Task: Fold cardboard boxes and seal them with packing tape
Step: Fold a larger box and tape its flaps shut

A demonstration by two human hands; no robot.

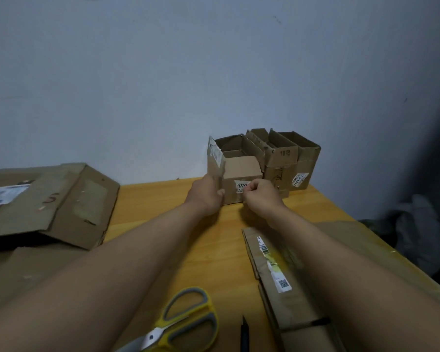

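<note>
Item one: small cardboard box (241,179), top flaps open, standing at the far side of our yellow wooden bench (214,240) against the grey wall (163,85). We hold it with both hands. Our left hand (206,196) grips the box's left front corner, fingers curled round the edge below a raised flap bearing a white label. Our right hand (261,196) has its grip pressed together in a pinch at the box's front face, beside a small printed sticker; what it pinches we cannot tell.

Item two: two more open boxes (287,158), touching the first on its right, one marked "10".

Item three: flattened cardboard (48,201), left of the bench, with a white shipping label.

Item four: flattened carton (285,275) under our right forearm, with barcode stickers.

Item five: scissors (186,321), yellow and grey handles, near edge, between our forearms.

Item six: dark pen-like object (245,331) just right of the scissors; kind uncertain.
</note>
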